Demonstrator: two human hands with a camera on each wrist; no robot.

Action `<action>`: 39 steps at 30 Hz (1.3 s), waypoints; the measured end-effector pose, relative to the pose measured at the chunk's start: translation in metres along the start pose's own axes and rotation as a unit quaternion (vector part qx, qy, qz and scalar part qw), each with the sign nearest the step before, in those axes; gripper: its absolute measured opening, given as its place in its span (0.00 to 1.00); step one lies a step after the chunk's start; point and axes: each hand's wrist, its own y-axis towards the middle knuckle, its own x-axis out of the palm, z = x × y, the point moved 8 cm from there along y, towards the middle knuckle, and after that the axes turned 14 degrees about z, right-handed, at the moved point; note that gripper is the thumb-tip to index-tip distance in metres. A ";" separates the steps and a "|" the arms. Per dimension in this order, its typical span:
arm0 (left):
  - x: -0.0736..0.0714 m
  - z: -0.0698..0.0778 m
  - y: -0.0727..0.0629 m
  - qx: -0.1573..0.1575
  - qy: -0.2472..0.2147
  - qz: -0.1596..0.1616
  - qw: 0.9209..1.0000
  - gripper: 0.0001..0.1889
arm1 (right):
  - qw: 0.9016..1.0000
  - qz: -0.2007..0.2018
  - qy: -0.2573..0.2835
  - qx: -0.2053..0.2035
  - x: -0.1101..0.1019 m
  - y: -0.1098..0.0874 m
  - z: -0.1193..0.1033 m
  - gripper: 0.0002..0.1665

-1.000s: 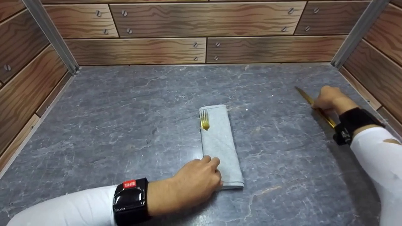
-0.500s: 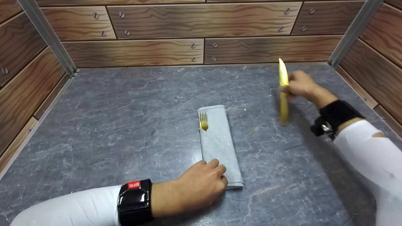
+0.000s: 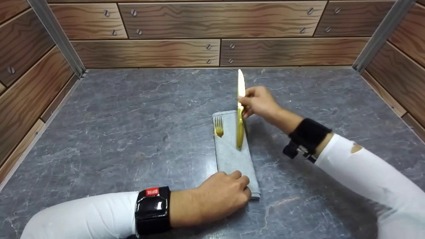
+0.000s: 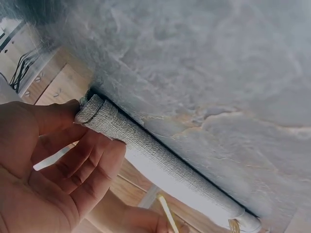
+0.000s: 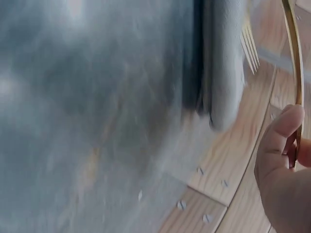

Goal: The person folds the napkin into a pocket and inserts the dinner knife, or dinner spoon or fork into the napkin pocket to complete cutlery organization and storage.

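Note:
A folded light grey cloth napkin [image 3: 232, 156] lies lengthwise on the grey marbled table. My left hand [image 3: 224, 197] pinches its near end; in the left wrist view thumb and fingers hold the napkin's edge [image 4: 102, 111]. Gold fork tines [image 3: 218, 126] show at the napkin's far left, and the fork's handle is hidden in the cloth. Above the napkin's far right part, my right hand [image 3: 260, 101] pinches a gold table knife [image 3: 240, 129] near its middle, blade pointing away. The right wrist view shows the knife [image 5: 295, 58] between thumb and fingers, apart from the napkin.
Wood-patterned panels [image 3: 142, 53] wall the table [image 3: 116, 132] at the back and both sides. Grey metal posts [image 3: 61, 36] stand at the back corners. Each wrist carries a black strap [image 3: 152, 210].
From the right side of the table, my right hand has lifted the knife and carried it left over the napkin, turning it lengthwise. My left hand keeps hold of the napkin's near end.

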 end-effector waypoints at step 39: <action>0.015 -0.004 -0.002 -0.069 -0.002 -0.068 0.995 0.23 | 0.984 -0.125 -0.084 0.099 0.009 -0.027 0.046 0.08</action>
